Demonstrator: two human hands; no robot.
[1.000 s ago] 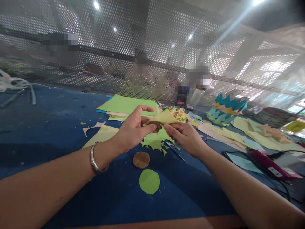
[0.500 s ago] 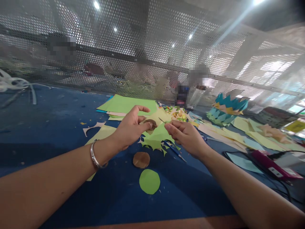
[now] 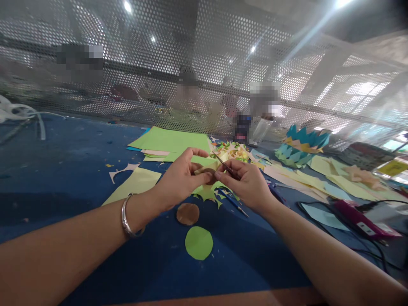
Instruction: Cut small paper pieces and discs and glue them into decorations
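My left hand (image 3: 178,180), with a silver bangle at the wrist, pinches a small piece of pale yellow paper (image 3: 200,170) together with a brown disc (image 3: 211,171), partly covered by my thumb. Close against it, my right hand (image 3: 248,182) is closed on scissors (image 3: 225,165). Their blades point up and left at the paper; the handles are mostly hidden by my fingers. Below my hands, another brown disc (image 3: 188,213) and a light green paper circle (image 3: 199,243) lie on the blue table (image 3: 153,272).
Behind my hands are green sheets (image 3: 172,138) and a heap of scraps (image 3: 231,151). A slim blue tool (image 3: 234,203) lies near my right hand. Rightward are paper strips (image 3: 296,176), a zigzag paper ring (image 3: 302,146) and a magenta power strip (image 3: 363,219). Perforated metal stands behind.
My hands have come together, and the scissors now reach the yellow paper's edge. More of the blades shows. The yellow paper in my left hand has turned and less of it shows.
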